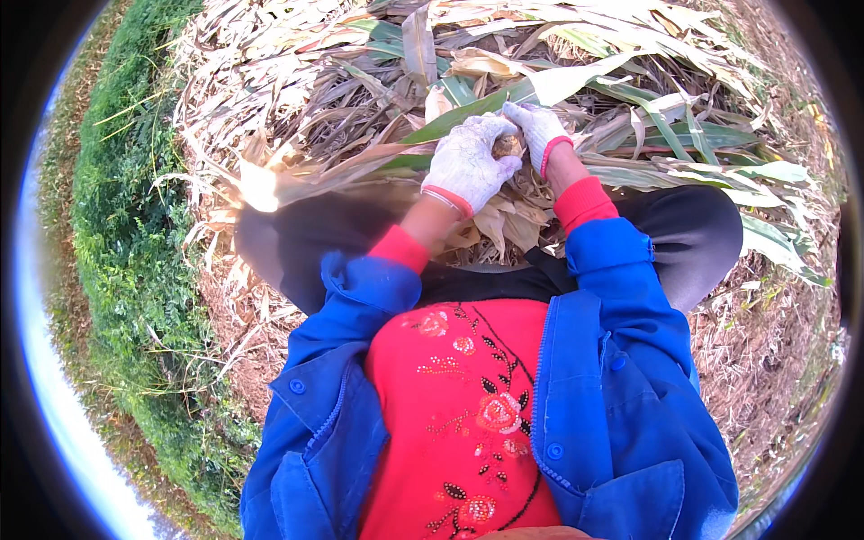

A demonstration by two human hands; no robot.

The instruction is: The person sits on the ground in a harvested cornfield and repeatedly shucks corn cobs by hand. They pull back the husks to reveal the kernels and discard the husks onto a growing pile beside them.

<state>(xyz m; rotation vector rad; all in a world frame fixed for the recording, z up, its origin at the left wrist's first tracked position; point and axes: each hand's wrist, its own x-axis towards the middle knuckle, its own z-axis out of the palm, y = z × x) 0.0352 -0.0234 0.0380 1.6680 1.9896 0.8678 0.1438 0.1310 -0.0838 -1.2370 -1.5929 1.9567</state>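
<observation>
My left hand [472, 158], in a white knit glove with a red cuff, is closed around a brownish, rounded piece [507, 146], perhaps the end of a corn ear. Close against it on the right is my right hand [538, 131], gloved alike, its fingers bent at the top of that piece. Whether the right fingers grip it or a leaf beside it, I cannot tell. A long green corn leaf [466, 116] passes behind both hands. Dry corn husks [509, 223] lie just below the hands, between my legs.
A broad heap of dry corn stalks and leaves [351, 88] spreads in front of me. Greener corn leaves [702, 138] lie at the right. My bent knees [695, 229] flank the work area. A strip of low green plants [128, 223] runs along the left, past bare soil [233, 337].
</observation>
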